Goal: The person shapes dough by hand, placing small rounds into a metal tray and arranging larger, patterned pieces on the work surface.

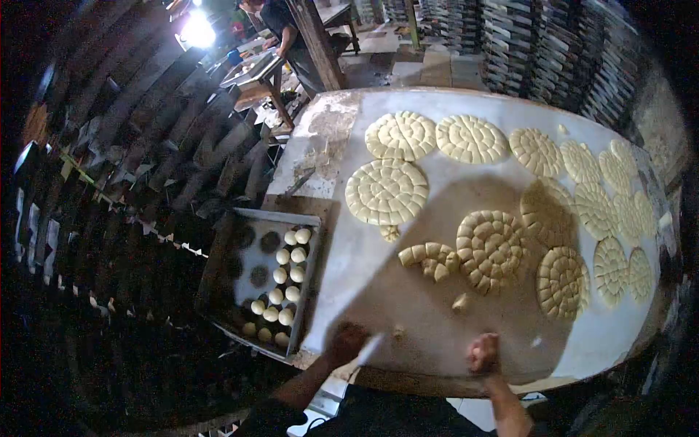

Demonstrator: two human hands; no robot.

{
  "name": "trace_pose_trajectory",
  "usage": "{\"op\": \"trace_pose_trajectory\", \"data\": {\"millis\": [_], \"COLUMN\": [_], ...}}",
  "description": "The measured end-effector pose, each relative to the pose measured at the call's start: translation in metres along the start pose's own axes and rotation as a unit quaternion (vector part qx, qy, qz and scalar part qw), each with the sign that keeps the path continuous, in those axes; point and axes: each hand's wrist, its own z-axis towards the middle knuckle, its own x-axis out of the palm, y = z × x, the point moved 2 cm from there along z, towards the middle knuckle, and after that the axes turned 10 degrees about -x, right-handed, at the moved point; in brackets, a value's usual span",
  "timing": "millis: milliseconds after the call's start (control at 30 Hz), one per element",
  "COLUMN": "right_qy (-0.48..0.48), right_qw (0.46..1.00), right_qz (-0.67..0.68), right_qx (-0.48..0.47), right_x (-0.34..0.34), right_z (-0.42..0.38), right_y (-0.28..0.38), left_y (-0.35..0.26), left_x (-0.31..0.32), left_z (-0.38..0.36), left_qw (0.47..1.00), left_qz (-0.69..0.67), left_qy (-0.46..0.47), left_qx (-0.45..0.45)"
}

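Note:
My right hand (484, 354) is curled into a fist low over the front of the table; whatever its fingers enclose is hidden. To its left, my left hand (348, 344) rests near the table's front edge in deep shadow, its fingers blurred. A small dough lump (398, 332) lies between the hands, and another dough piece (460, 301) sits above my right hand. Beyond them is a round, flat dough disc (491, 251) cut into segments in rings. A short curved strip of cut dough (428, 258) lies against its left side.
Several more segmented dough discs (387, 191) cover the far and right parts of the pale tabletop (338, 280). At the left edge stands a metal tray (318, 251) with several round dough balls (293, 293). A person (285, 33) works at another table behind a wooden post (318, 44).

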Motion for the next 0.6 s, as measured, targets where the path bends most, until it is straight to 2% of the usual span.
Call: {"op": "trace_pose_trajectory", "data": {"millis": [33, 67, 100, 133, 167, 200, 233, 267, 300, 333, 400, 433, 467, 500, 533, 567, 600], "right_qy": [-0.030, -0.028, -0.054, -0.081, -0.134, -0.183, -0.197, -0.209, -0.224, -0.242, -0.136, -0.074, -0.043, -0.015, 0.000, 0.004, 0.033], "right_qw": [0.998, 0.994, 0.986, 0.975, 0.963, 0.947, 0.945, 0.943, 0.939, 0.949, 0.977, 0.987, 0.966, 0.920, 0.866, 0.796, 0.802], "right_qz": [-0.054, -0.036, -0.053, -0.067, -0.115, -0.161, -0.150, -0.140, -0.129, -0.062, -0.078, -0.085, -0.011, 0.057, 0.152, 0.242, 0.252], "right_qx": [0.015, 0.103, 0.150, 0.197, 0.204, 0.211, 0.216, 0.220, 0.225, 0.191, 0.143, 0.117, 0.253, 0.388, 0.476, 0.554, 0.542], "right_x": [0.002, -0.006, -0.008, -0.010, 0.010, 0.026, 0.037, 0.046, 0.057, 0.067, 0.053, 0.037, 0.023, 0.012, -0.003, -0.011, -0.005], "right_z": [-0.001, 0.020, 0.043, 0.066, 0.080, 0.087, 0.088, 0.086, 0.086, 0.075, 0.052, 0.039, 0.027, 0.015, 0.010, 0.013, 0.021], "right_y": [-0.019, -0.023, -0.025, -0.028, -0.031, -0.027, -0.015, -0.001, 0.014, 0.026, 0.045, 0.050, 0.044, 0.035, 0.030, 0.024, 0.022], "left_y": [0.022, 0.020, 0.017, -0.003, -0.015, -0.009, -0.016, -0.022, -0.031, -0.028, -0.026, -0.024, -0.021, -0.017, -0.006, 0.008, 0.038], "left_x": [-0.012, -0.033, -0.056, -0.080, -0.089, -0.070, -0.047, -0.023, -0.006, -0.002, 0.011, 0.000, -0.033, -0.066, -0.098, -0.124, -0.129], "left_z": [0.004, 0.019, 0.034, 0.056, 0.072, 0.087, 0.089, 0.091, 0.086, 0.076, 0.030, 0.008, -0.008, -0.028, -0.034, -0.035, -0.032], "left_qw": [0.996, 0.997, 0.988, 0.989, 0.989, 0.992, 0.991, 0.975, 0.931, 0.944, 0.959, 0.964, 0.960, 0.943, 0.931, 0.927, 0.949], "left_qz": [0.035, 0.082, 0.130, 0.117, 0.102, 0.034, -0.081, -0.196, -0.348, -0.316, -0.258, -0.256, -0.277, -0.301, -0.316, -0.323, -0.296], "left_qy": [0.072, -0.002, -0.078, -0.095, -0.109, -0.120, -0.111, -0.107, -0.082, -0.095, -0.105, -0.056, 0.030, 0.126, 0.158, 0.158, 0.080], "left_qx": [-0.033, -0.010, 0.006, -0.001, -0.010, 0.019, -0.001, -0.018, -0.076, -0.031, 0.046, 0.037, -0.006, -0.067, -0.094, -0.110, -0.069]}}
